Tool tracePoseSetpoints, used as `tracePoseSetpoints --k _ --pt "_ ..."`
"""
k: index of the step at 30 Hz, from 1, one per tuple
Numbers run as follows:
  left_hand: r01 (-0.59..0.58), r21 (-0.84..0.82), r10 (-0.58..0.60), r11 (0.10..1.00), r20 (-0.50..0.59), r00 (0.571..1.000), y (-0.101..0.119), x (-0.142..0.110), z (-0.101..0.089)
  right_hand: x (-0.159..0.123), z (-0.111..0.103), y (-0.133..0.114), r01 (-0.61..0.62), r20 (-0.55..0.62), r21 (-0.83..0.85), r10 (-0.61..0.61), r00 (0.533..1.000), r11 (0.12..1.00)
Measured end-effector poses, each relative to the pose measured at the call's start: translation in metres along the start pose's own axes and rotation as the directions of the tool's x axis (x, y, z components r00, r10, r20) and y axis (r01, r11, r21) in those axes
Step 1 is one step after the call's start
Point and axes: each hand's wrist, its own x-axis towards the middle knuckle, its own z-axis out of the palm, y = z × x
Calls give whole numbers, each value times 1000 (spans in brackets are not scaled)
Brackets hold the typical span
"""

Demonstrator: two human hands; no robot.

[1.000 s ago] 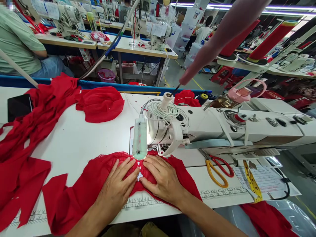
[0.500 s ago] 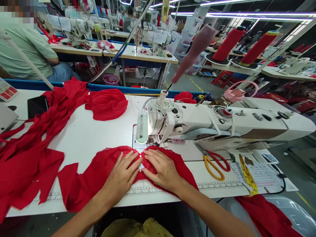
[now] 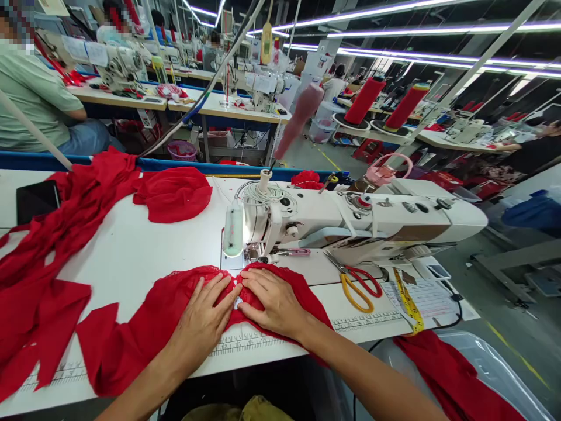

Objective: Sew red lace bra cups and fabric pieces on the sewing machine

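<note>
From where I stand, nearest are the two bare forearms, reaching in over the worktable's printed ruler scale [image 3: 366,323]. The left hand [image 3: 202,314] and the right hand [image 3: 275,299] lie palm-down on a red lace-edged garment [image 3: 149,313], fingers stretched out and slightly spread, pressing it flat; neither is clenched, and I can't tell whether a thumb nips any cloth underneath.

The garment lies under the palms on the white table. Its long axis runs sideways, roughly along the ruled edge, with a long tail out past the left hand and a shorter side sloping down by the right wrist. The two rounded, lace-trimmed halves meet between the hands, at a small white patch [image 3: 238,302] flanked by the thumbs.

Just beyond that meeting point, and a touch to the right, is the sewing machine's presser-foot area [image 3: 253,252]. The cloth's far edge sits close in front of it, and the right fingertips are the nearer ones. The sewing machine [image 3: 315,210] stretches away to the right, with scissors [image 3: 343,269] in front of it. Farther back on the left lies a rounded red cloth [image 3: 175,196], and past the blue rail [image 3: 205,169], a person in a pale green shirt [image 3: 37,108] sits.
</note>
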Motion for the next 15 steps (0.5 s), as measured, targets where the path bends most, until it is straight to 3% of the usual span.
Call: tracePoseSetpoints --k 4,7,10,13,15 --pt "-9 21 9 1000 -14 1000 -2 -2 5 1 -17 -15 57 28 -106 -54 998 993" --pt "-17 30 18 999 -22 1000 -2 -2 6 6 -59 -38 202 -43 -212 -216 975 956" --pt "-6 26 6 1000 -11 1000 0 0 3 26 -124 -59 366 -164 -406 -460 872 838" --pt "11 16 -11 1000 -2 1000 2 1 0 67 -183 -67 258 -288 -679 -572 768 687" --pt "16 13 -16 1000 2 1000 3 1 -1 102 -208 -66 217 -269 -636 -476 838 741"
